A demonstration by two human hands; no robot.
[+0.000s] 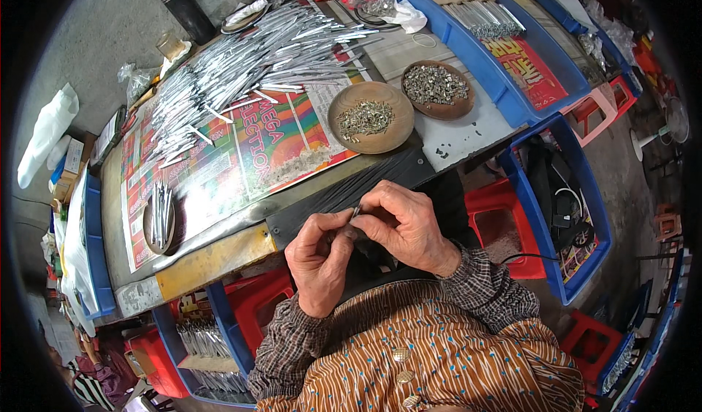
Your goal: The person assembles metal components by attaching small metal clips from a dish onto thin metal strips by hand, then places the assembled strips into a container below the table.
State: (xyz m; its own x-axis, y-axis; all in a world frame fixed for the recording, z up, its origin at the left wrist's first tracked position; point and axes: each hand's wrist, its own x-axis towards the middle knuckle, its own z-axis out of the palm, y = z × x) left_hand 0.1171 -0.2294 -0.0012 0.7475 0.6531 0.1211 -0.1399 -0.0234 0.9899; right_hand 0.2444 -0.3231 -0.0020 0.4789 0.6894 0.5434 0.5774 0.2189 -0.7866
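Note:
My left hand [322,255] and my right hand [406,222] meet above my lap, just off the front edge of the worktable. Thumbs and forefingers of both are pinched together around a small grey metal piece [356,211], mostly covered by the fingertips. A wooden dish [340,130] of small brass-coloured parts stands ahead of my hands. Right of it, a second round dish [468,107] holds small dark grey metal parts. A large heap of thin silvery metal rods [241,68] spreads over the far left of the table. Several more rods lie in an oval dish [170,240] at the near left.
Blue trays [512,112] with bundled rods stand at the far right, and a blue bin [596,258] with black items sits lower right. Red stools [501,200] are under the table edge. A dark cylinder [186,10] stands at the back. Another person [95,364] is at lower left.

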